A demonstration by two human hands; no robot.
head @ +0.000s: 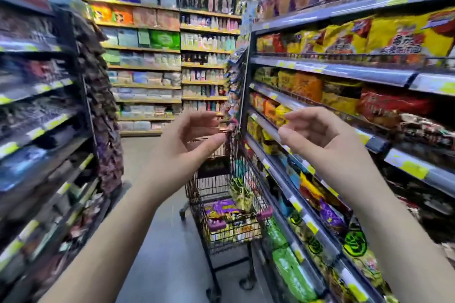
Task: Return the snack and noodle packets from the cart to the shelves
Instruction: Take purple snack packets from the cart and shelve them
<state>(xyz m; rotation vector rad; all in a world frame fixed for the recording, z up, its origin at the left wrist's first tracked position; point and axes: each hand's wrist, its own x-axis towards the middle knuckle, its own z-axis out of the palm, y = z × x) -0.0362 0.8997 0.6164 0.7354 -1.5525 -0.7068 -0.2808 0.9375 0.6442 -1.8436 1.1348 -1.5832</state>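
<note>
Far end of cart (195, 192) behind left hand (183, 152); left-side shelves (37, 128) a blur.

The light is bright and even. Motion blur smears the left shelves (37, 106). The wide lens bends the edges.

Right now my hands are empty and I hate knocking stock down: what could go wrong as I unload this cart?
The cart stands close beside the right shelves, so reaching in could brush the shelved noodle packets off. The packets in the cart lie heaped, so pulling one may drag others out.
</note>
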